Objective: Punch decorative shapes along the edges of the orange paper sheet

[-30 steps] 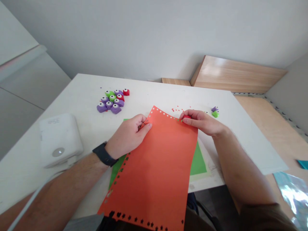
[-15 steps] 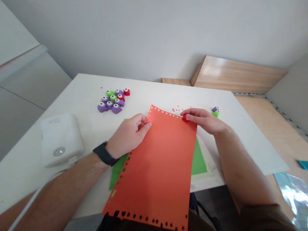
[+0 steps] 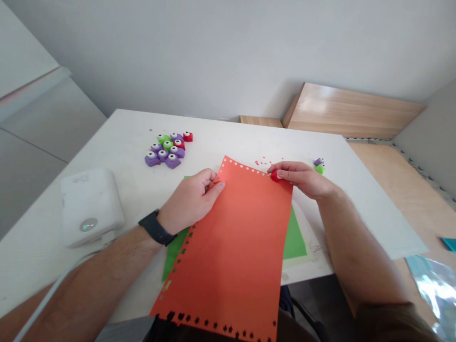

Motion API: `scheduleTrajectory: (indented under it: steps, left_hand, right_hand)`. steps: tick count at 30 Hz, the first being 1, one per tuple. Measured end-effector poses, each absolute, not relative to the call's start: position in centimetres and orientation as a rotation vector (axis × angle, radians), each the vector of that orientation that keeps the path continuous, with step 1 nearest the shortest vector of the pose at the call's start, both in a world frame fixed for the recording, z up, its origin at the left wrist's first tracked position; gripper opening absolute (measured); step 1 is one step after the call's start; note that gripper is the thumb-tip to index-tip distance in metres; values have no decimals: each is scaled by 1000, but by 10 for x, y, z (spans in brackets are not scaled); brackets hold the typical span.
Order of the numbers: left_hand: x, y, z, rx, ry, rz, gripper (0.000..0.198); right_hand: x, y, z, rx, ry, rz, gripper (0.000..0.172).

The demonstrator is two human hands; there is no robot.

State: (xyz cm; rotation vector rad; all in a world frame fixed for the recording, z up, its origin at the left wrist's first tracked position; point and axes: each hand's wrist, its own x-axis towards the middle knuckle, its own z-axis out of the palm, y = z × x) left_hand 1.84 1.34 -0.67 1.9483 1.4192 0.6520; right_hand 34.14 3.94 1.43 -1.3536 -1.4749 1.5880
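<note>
Head view: star-perforated orange cardstock (image 3: 235, 256)

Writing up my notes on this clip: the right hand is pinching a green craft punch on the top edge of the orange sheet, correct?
Not quite: the punch is red, not green. The right hand is pinching a red craft punch on the top edge of the orange sheet, as the head view shows.

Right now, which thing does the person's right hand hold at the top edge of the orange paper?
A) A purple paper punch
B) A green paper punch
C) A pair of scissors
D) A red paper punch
D. The right hand pinches the red paper punch between its fingers, at the top edge of the orange paper.
</note>
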Motion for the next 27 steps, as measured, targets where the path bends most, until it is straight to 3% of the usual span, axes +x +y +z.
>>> scheduleTrajectory:
  steps: [27]
  left_hand:
    - [19,13,-4,1924,1440,617,29]
  right_hand:
    - [339,40,15,-1374,-1340,1627,27]
